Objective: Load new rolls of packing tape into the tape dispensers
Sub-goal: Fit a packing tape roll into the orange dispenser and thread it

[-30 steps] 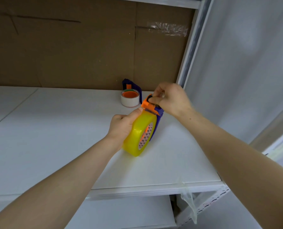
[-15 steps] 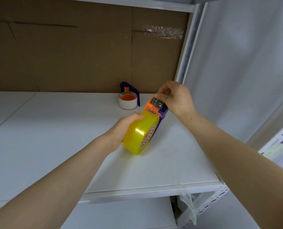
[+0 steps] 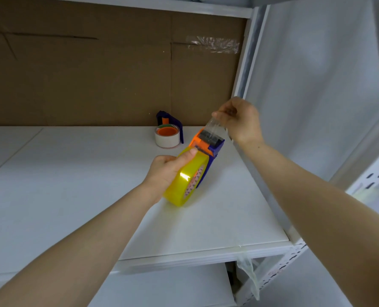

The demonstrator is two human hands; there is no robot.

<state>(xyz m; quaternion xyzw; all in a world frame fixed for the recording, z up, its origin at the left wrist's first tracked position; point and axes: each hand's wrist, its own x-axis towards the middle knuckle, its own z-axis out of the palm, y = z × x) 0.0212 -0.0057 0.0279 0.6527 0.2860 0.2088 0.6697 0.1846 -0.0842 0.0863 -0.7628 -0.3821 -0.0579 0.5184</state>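
Atop the white shelf (image 3: 73,196), by brown cardboard (image 3: 95,74), sits a blue dispenser (image 3: 163,115).

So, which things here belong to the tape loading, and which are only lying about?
In the job: yellow tape roll, blue-orange dispenser, free tape end, second dispenser with white roll.
Lying about: tape scrap on the cardboard, plastic scrap at the shelf edge.

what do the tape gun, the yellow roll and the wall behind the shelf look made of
The tape gun looks like moulded plastic, orange and blue, fairly matte. The yellow roll is glossy see-through film, judging by its bright glare spot. The back wall is dull brown cardboard, with visible creases and seams.
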